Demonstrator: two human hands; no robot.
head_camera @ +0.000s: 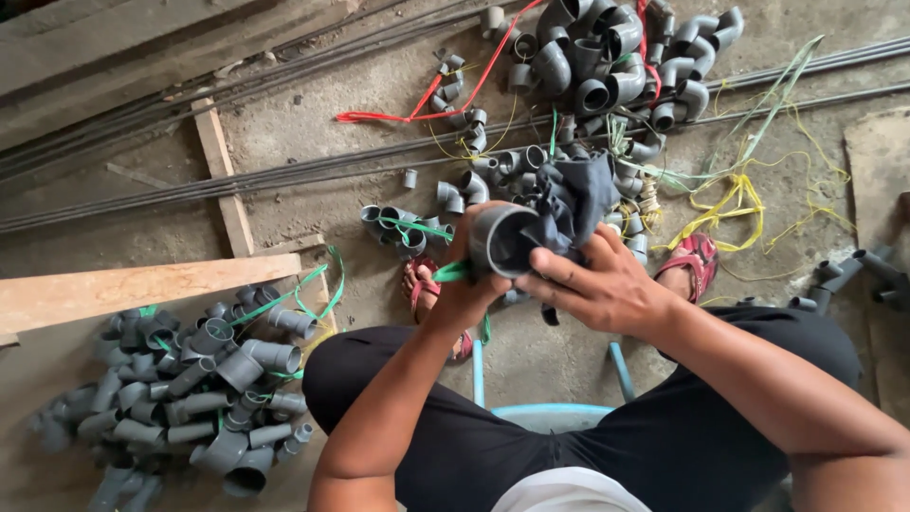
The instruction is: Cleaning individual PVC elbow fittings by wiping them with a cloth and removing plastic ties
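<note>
Fingers of the left hand (462, 284) wrap a grey pipe fitting (500, 239). Right hand (597, 284) fingers pinch a dark rag (573, 194) against its mouth, above the concrete floor (313, 123).

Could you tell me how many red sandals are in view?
2: one red sandal left of the held pipe fitting, partly hidden by the left hand; the other right of the right hand.

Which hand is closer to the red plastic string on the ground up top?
Left. The left hand, gripping a grey plastic pipe fitting, sits more directly below the red plastic string. The right hand, holding a dark cloth, is farther right.
</note>
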